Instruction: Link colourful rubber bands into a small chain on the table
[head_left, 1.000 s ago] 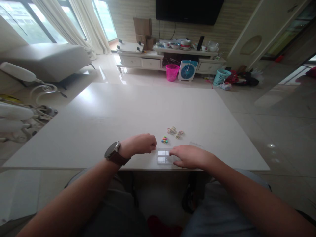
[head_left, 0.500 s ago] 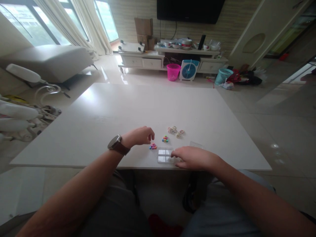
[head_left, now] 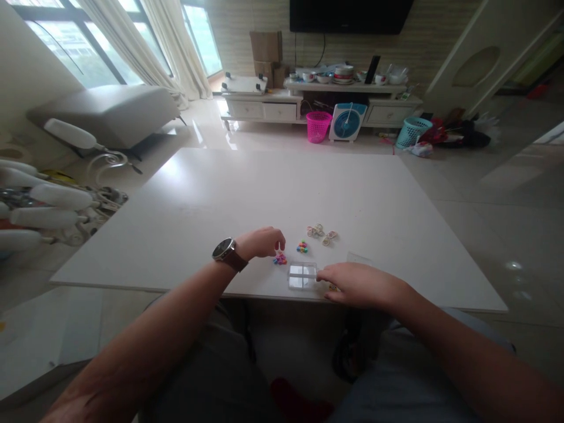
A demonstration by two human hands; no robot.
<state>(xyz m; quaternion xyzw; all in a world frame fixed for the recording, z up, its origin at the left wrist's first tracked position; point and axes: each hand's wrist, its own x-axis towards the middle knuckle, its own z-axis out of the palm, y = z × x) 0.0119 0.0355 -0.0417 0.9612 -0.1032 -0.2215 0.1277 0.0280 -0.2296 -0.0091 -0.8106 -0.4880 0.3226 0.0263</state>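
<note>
A clear four-compartment box [head_left: 302, 276] lies near the front edge of the white table [head_left: 264, 188]. My right hand [head_left: 352, 282] is at the box's right side, fingertips by its rim, partly covering a small yellowish item [head_left: 333, 288]. My left hand [head_left: 268, 241] hovers with curled fingers just above a small pile of pink and purple pieces [head_left: 279, 258]; whether it holds one is too small to tell. Bright multicoloured pieces [head_left: 302, 247] lie behind the box. Several pale ring-shaped items [head_left: 328, 238] are farther back. A clear lid [head_left: 359, 258] lies partly behind my right hand.
Beyond the table stand a white cabinet [head_left: 282, 110] with dishes, a pink basket [head_left: 318, 126], a blue fan [head_left: 348, 122] and a teal basket [head_left: 413, 132]. White padded shapes [head_left: 61, 197] are at the left.
The view has shifted, so the table and box appear farther right. My left hand has come closer to the pink and purple pile. My right hand stays beside the box.
</note>
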